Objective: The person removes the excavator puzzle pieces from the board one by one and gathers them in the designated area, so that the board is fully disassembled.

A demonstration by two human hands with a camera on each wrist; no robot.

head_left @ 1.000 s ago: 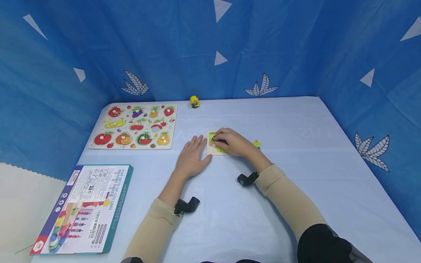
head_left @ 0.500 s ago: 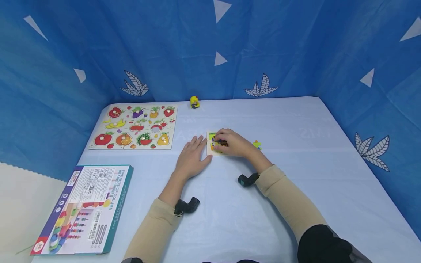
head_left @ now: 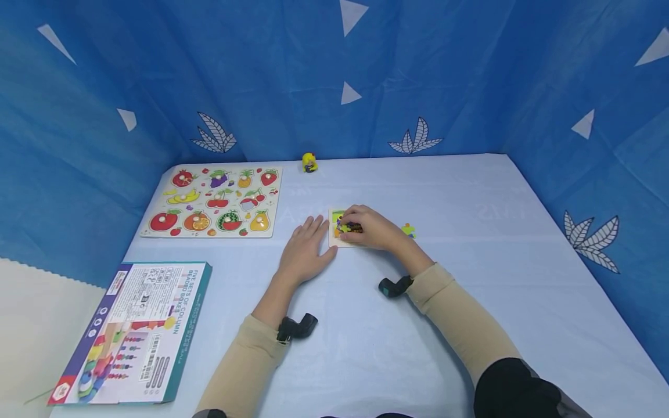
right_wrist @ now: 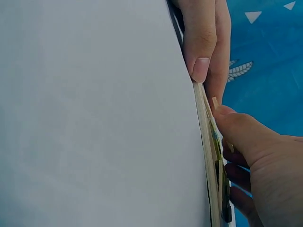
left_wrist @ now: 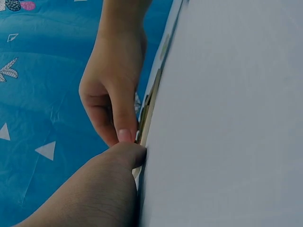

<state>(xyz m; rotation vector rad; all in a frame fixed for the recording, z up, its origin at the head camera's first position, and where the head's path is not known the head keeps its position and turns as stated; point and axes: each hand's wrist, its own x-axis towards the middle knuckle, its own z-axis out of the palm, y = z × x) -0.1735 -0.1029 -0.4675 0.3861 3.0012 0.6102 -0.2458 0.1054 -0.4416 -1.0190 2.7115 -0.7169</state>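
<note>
A small wooden jigsaw board with a bright picture lies in the middle of the table. My left hand rests beside it, fingers straight, with fingertips and thumb at the board's left edge. Over the picture, my right hand pinches a thin jigsaw piece between thumb and fingers, tilted against the board. Other jigsaw pieces lie in the board under the right fingers, some standing a little proud. The right hand hides most of the picture. A loose yellow-green jigsaw piece lies right of the board, partly behind the right wrist.
A fruit peg puzzle lies at the back left. In front of it is a flat cardboard box. A small yellow toy stands at the table's back edge, before a blue curtain. Black cameras sit on both wrists.
My right fingers have shifted slightly over the board, and a yellow-green patch now shows by the thumb. My left hand has stayed in place.
</note>
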